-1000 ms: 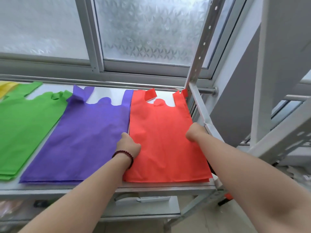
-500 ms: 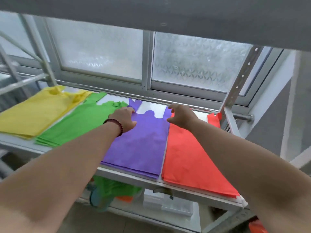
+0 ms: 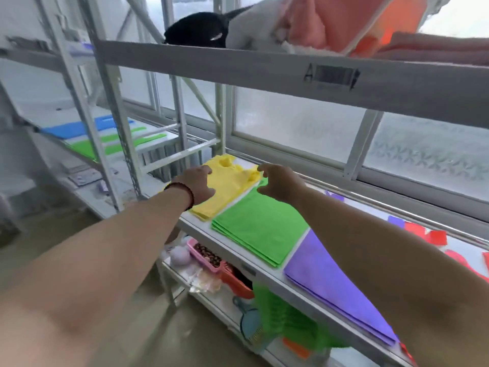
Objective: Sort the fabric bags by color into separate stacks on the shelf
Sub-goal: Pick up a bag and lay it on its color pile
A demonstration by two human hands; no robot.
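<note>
Both hands are shifting left from purple to the yellow stack (image 3: 225,186) at the shelf's (image 3: 267,274) far-left end; left hand (image 3: 197,185) resting on it, right hand (image 3: 277,185) hovering loose-fingered, holding nothing; squaring it seems next.

4 bag stacks (image 3: 258,231) side by side on shelf (image 3: 197,227) | basket (image 3: 205,256) on shelf below

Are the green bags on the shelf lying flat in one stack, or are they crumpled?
Flat, in one stack. The green bags show a smooth top face and several layered edges at the front, between the yellow bags and purple bags.
</note>
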